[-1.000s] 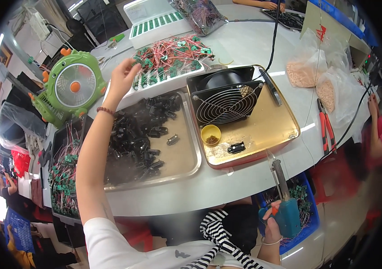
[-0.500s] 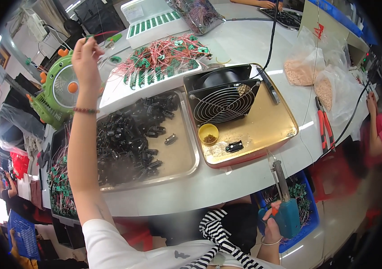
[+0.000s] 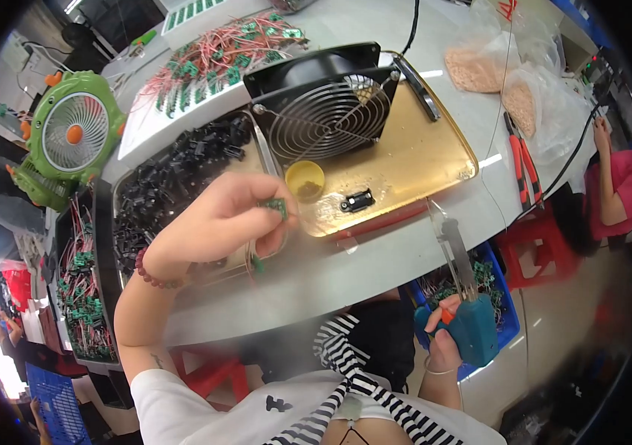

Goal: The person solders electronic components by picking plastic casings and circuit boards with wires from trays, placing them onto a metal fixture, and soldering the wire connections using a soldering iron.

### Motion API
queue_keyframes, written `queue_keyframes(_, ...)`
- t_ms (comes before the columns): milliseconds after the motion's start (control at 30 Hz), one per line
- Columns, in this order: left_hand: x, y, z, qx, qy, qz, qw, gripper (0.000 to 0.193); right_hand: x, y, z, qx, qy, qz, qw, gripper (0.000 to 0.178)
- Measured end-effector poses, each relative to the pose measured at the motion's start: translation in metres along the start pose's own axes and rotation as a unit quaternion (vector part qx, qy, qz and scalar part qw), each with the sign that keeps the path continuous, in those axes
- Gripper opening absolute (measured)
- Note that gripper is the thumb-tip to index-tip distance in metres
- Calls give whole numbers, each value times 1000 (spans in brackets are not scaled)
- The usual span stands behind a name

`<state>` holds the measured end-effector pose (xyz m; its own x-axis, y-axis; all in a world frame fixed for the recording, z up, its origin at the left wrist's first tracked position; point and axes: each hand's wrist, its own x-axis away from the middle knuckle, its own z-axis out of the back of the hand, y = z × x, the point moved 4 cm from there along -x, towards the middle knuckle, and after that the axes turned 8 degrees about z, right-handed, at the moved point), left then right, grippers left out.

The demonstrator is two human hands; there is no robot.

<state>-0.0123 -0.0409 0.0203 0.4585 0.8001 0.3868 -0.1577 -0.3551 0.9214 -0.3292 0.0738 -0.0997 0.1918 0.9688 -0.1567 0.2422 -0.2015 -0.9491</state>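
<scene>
My left hand [image 3: 223,219] is closed in a pinch on a small green circuit board [image 3: 275,207], just left of the golden tray [image 3: 434,159]. More green shows below the fingers, partly hidden. In my right hand [image 3: 443,335] is a teal soldering gun [image 3: 475,330], its metal tip pointing up beside the tray's front edge. On the tray a small black housing [image 3: 357,200] lies alone near the front. A yellow cup [image 3: 305,180] with brownish stuff inside sits to its left. Behind them stands a black fan [image 3: 331,122] with a wire guard.
A tray of many black housings [image 3: 160,178] lies left, partly behind my arm. Wired green boards [image 3: 219,55] heap on white foam. A green toy-shaped fan [image 3: 74,133] stands far left. Red-handled pliers [image 3: 522,159] and bags of beige pieces [image 3: 479,68] lie right. A co-worker's arm [image 3: 613,178] shows beyond.
My left hand has come down from the far left to the golden tray, with a green circuit board in its fingers. The view has shifted; my right hand still grips the soldering gun.
</scene>
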Motion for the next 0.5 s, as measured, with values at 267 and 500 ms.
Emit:
queue_keyframes(267, -6, 9, -15, -106, 108, -44, 987, 13, -1, 3, 5, -22, -33, 75, 996, 46)
queue_keyframes(500, -5, 15, -16, -274, 172, -145, 935, 16, -3, 6, 3, -21, -47, 75, 996, 46)
